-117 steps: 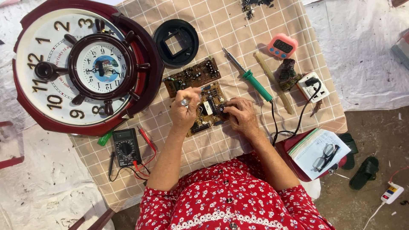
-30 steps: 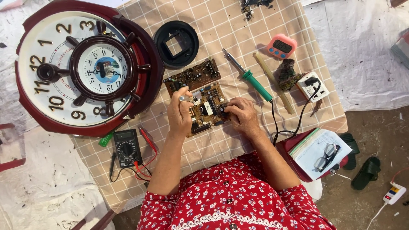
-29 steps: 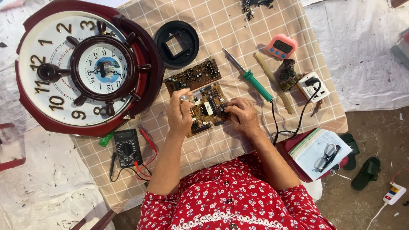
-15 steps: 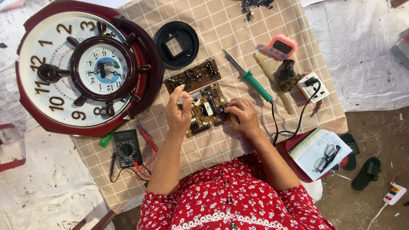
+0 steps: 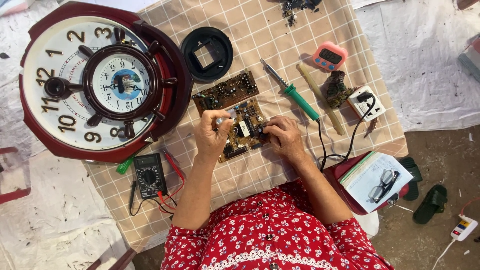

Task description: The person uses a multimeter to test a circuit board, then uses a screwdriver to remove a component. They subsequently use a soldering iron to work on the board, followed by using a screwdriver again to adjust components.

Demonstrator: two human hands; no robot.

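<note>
Circuit board (image 5: 246,129) steadied by right hand (image 5: 283,137); left hand (image 5: 212,135) pinches a small tool (image 5: 223,118).

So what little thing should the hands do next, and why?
Probably lower the small silver tool in the left hand onto the circuit board. Its tip sits at the board's edge, and the right hand already steadies the other side.

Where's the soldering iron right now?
In the head view, the soldering iron lies unheld on the checked cloth, right of the circuit boards, beyond the right hand.
</note>
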